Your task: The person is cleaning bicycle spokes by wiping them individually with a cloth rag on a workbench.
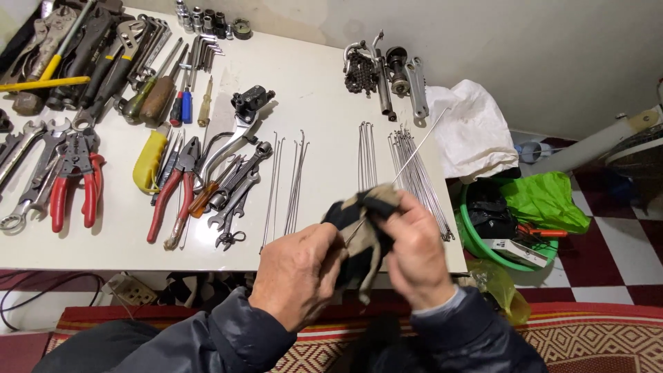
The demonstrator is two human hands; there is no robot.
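My left hand [298, 274] and my right hand [416, 253] are both closed around a dirty black and beige rag [364, 235] at the near edge of the white table [318, 103]. A thin metal spoke [418, 146] runs through the rag and points up and away to the right over the table. The rag wraps the spoke's near end. Just beyond my right hand lies a bundle of loose spokes [416, 178], with two smaller groups of spokes [286, 186] to the left.
Pliers [74, 181], wrenches [235, 190], screwdrivers and a brake lever [242, 131] cover the table's left half. A chain and metal parts [382, 69] lie at the back. A white cloth [469, 128] and a green basin [514, 221] stand to the right.
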